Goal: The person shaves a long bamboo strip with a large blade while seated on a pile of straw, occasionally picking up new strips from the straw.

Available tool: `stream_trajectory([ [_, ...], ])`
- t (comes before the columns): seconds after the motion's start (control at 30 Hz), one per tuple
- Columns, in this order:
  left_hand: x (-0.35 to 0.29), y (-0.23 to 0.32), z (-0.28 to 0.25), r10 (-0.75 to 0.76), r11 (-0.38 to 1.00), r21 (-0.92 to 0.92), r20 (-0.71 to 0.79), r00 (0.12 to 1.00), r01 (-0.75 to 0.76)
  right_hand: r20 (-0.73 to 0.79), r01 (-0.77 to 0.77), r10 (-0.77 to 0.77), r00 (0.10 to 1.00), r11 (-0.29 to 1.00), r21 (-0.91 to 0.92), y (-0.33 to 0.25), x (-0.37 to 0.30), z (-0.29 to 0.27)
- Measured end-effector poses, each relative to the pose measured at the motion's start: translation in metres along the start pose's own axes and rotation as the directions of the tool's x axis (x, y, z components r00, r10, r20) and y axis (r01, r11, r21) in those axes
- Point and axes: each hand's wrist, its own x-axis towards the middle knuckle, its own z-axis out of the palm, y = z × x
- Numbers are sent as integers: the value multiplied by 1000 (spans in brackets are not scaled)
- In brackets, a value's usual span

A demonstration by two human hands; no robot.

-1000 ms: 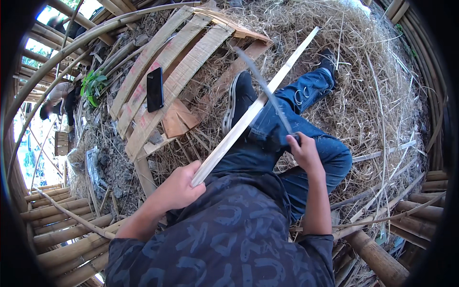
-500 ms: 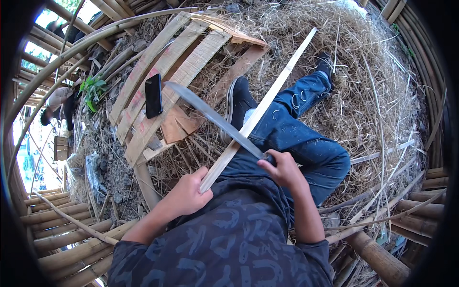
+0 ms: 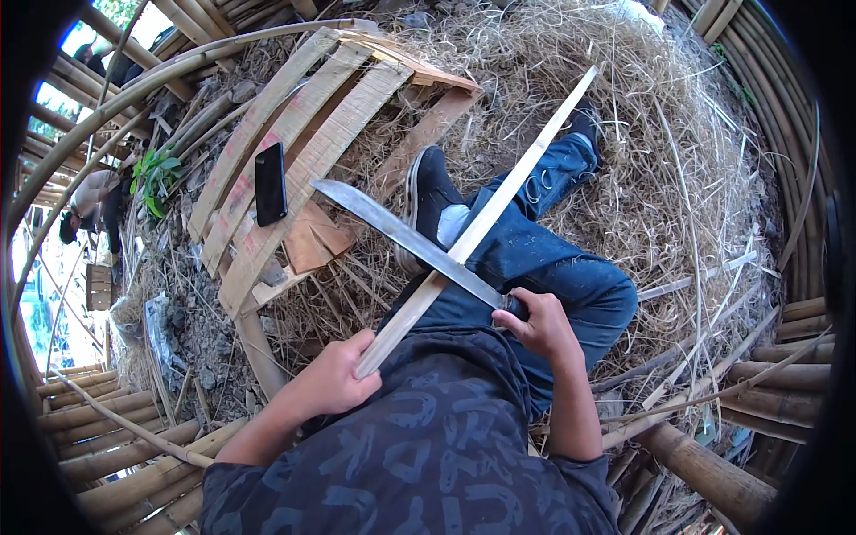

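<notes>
My left hand (image 3: pixel 337 374) is closed round the near end of a long pale strip, apparently split bamboo or wood (image 3: pixel 501 198), which slants up and away to the right across my legs. My right hand (image 3: pixel 538 326) grips the dark handle of a machete (image 3: pixel 401 234). Its broad steel blade crosses over the strip near my lap and points to the far left, the tip close to a wooden crate. Whether the edge bites into the strip or only rests on it, I cannot tell.
Left of my feet lies a slatted wooden crate (image 3: pixel 303 156) with a black phone (image 3: pixel 270 185) on it. Dry straw and shavings (image 3: pixel 678 205) cover the ground ahead and right. Bamboo poles (image 3: pixel 713 477) edge the space. At the far left, another person (image 3: pixel 94 201) is partly visible.
The machete blade has shifted slightly down along the strip's side and its flat shows more clearly. The whole scene has slid a little left; both hands keep their grips.
</notes>
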Motion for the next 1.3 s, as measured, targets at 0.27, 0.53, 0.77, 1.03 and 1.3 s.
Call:
stream_trajectory([
  [0.27,-23,-26,-14,33,997,70,66,997,-38,-41,38,-42,998,995,-90,-4,-30,3],
  [0.53,-15,-14,-27,58,992,106,119,991,-71,-126,0,-30,992,974,-226,-31,-63,1],
  [0.77,-47,0,-74,32,950,303,148,989,-76,-138,134,-161,977,974,-184,-60,-71,15],
  [1.03,-39,12,-82,-79,935,354,169,982,14,-37,116,-118,992,992,-42,-69,-74,29],
  [1.3,35,16,-54,174,853,465,173,969,-236,-137,-87,102,985,990,108,-47,-45,40],
])
